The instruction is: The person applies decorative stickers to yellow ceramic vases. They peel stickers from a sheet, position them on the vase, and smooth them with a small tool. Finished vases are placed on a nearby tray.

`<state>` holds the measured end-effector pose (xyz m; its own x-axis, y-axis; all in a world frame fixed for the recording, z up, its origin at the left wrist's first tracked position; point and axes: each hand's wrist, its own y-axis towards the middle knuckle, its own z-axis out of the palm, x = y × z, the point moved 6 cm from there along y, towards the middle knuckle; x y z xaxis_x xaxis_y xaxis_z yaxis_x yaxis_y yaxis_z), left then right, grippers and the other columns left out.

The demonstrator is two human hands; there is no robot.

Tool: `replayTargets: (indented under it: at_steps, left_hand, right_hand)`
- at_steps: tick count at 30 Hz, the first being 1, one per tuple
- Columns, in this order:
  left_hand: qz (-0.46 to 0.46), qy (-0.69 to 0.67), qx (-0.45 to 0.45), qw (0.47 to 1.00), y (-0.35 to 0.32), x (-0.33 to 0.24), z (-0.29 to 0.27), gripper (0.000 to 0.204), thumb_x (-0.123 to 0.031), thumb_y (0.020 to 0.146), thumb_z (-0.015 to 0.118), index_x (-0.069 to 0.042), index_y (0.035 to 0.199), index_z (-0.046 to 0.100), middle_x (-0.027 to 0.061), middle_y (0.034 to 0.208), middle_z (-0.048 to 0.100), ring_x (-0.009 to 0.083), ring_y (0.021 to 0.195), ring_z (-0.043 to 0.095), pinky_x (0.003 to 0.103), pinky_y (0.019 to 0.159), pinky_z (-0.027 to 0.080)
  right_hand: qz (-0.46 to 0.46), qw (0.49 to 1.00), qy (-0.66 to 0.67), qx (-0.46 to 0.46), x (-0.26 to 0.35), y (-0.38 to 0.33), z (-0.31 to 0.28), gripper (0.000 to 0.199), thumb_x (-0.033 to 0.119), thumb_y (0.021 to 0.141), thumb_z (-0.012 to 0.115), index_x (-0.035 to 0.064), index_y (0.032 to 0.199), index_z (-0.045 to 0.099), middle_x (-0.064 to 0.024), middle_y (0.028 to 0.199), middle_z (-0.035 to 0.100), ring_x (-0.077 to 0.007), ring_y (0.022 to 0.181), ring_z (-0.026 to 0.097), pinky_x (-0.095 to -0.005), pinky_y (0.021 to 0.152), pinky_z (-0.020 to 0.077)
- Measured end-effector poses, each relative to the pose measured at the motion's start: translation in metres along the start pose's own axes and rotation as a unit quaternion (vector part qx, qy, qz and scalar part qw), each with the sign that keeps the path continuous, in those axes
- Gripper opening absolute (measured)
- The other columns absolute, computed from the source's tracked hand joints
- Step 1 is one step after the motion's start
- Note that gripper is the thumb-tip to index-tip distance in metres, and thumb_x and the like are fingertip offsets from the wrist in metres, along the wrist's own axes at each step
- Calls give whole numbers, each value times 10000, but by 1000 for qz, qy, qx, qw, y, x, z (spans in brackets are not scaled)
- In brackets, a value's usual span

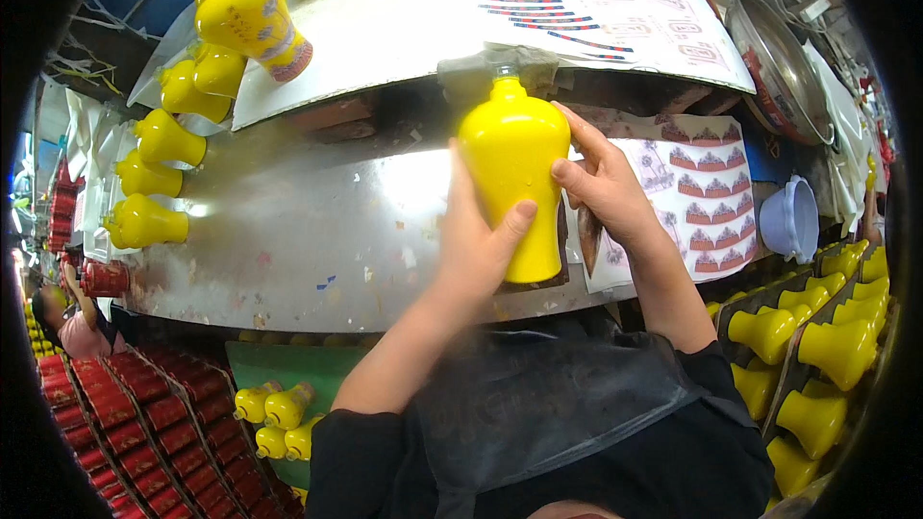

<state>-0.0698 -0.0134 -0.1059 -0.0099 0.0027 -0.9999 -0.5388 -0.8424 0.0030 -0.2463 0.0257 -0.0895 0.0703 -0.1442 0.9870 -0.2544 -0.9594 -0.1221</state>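
Note:
A plain yellow bottle [514,149] with broad shoulders, a narrow neck and a clear glass mouth stands in front of me, between my two hands. My left hand [478,235], partly blurred, is closed round its left side, thumb across the lower front. On the other side, my right hand [611,187] presses its thumb and fingers against the shoulder. A brown pointed flat piece [588,240] shows just under my right palm; whether that hand grips it, I cannot tell. Behind the bottle's neck lies a grey-green cloth [466,72].
Printed decal sheets [711,197] lie to the right, and narrow decal strips [548,14] on the white raised board [404,29]. A decorated yellow bottle [245,14] stands far left, near several plain ones [149,221]. A lilac bucket [790,219] and racked yellow bottles [836,351] are at right.

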Motion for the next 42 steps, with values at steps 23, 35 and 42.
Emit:
replayTargets:
  at_steps: [23, 35, 42]
  left_hand:
    - [32, -59, 28, 997, 5, 2, 6, 1087, -262, 929, 750, -2, 1623, -46, 219, 1526, 400, 320, 1384, 481, 450, 1164, 381]
    - [69, 135, 5, 988, -11, 14, 1, 1151, -340, 890, 754, 66, 1608, -48, 333, 1601, 221, 466, 1491, 289, 519, 1226, 242]
    - [62, 243, 35, 967, -24, 17, -3, 1029, -396, 928, 637, 107, 1597, 38, 347, 1510, 385, 500, 1370, 391, 544, 1165, 267]
  right_hand:
    - [-379, 705, -599, 7, 71, 45, 1, 755, -5, 799, 743, 237, 1489, 553, -55, 769, 562, -203, 636, 607, -320, 573, 511]
    - [-271, 825, -495, 6, 51, 29, -16, 507, 90, 960, 599, 160, 1460, 555, -166, 1065, 727, -306, 883, 743, -372, 760, 574]
    - [-3, 980, -189, 65, -12, -29, -9, 703, 377, 941, 658, -4, 1504, 478, -214, 1166, 701, -251, 936, 697, -355, 843, 550]
